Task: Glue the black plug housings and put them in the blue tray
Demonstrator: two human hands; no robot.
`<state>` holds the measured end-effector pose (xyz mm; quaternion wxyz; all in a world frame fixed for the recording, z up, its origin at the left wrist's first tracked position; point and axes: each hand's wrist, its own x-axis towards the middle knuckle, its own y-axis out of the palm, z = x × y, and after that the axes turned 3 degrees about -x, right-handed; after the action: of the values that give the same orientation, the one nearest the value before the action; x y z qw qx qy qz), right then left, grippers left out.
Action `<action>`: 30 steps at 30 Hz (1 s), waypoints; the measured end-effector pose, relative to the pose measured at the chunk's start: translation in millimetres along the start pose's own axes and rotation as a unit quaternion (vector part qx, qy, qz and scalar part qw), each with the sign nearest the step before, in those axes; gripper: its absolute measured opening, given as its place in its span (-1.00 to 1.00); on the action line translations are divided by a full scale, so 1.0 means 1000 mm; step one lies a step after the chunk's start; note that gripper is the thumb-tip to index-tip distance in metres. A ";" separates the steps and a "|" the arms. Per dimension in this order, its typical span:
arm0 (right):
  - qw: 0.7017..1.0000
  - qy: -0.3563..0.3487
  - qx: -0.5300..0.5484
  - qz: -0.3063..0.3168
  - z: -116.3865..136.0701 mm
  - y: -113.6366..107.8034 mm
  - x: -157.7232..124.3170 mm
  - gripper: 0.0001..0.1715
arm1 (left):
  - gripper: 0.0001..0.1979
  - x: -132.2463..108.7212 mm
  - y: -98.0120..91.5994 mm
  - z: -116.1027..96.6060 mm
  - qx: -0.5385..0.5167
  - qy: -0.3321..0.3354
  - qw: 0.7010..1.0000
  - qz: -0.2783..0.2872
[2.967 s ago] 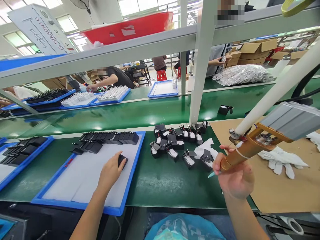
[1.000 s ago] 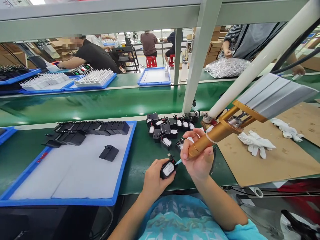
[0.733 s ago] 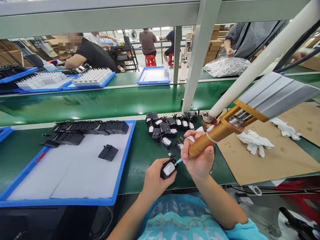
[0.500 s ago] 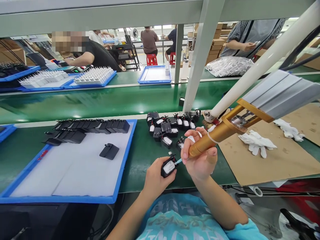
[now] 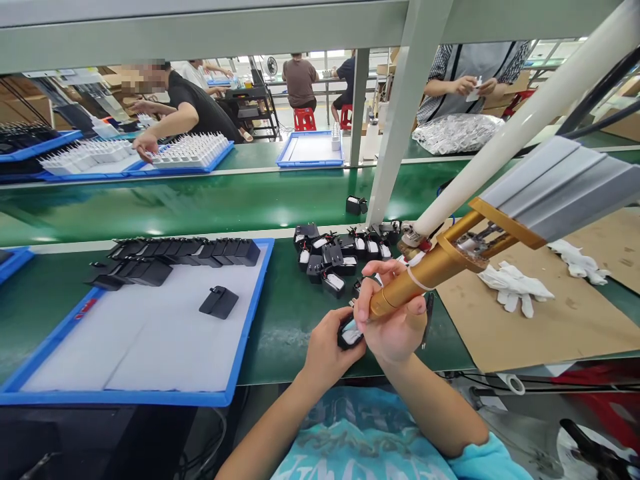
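Note:
My left hand [image 5: 325, 353] is closed around a small black plastic case [image 5: 350, 335] with a white block inside, just above the green bench. My right hand [image 5: 393, 317] grips the lower end of a gold-coloured dispensing gun [image 5: 415, 283], tilted down toward the case; its tip is hidden behind my fingers. Right beyond both hands lies a heap of similar black cases [image 5: 333, 257] with wires and white blocks. To the left, a blue-rimmed tray [image 5: 253, 313] holds rows of black cases [image 5: 185, 252] and one lone case [image 5: 219, 303].
A slanting white post [image 5: 395, 113] and a white pole [image 5: 520, 127] stand close by the gun. White gloves [image 5: 515, 283] lie on cardboard [image 5: 465, 327] at right. A single case [image 5: 356, 205] rides on the green belt [image 5: 225, 207]. Co-workers sit or stand beyond.
Both hands have come closer together; the case has moved right and the gun down to the left. The single case on the belt has moved left, and a co-worker's arm now reaches over a far tray.

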<state>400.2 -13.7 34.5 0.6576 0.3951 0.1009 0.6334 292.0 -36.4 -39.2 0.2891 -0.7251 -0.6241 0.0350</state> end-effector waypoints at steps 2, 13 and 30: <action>1.000 -0.003 -0.002 0.002 0.000 0.000 0.000 -0.59 | -0.68 0.000 0.000 -0.001 -0.002 0.010 1.000 -0.005; 1.000 -0.012 0.023 -0.017 0.002 -0.002 0.001 -0.47 | -0.69 -0.002 -0.014 0.016 0.108 -0.009 0.991 0.079; 0.997 -0.017 -0.047 -0.057 0.010 -0.030 0.002 -0.54 | -0.78 0.016 -0.011 0.027 0.004 -0.097 0.994 0.057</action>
<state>429.7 -12.2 22.6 0.7120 0.3683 0.0825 0.5922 274.4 -11.1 -52.0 0.2272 -0.7513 -0.6071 0.1238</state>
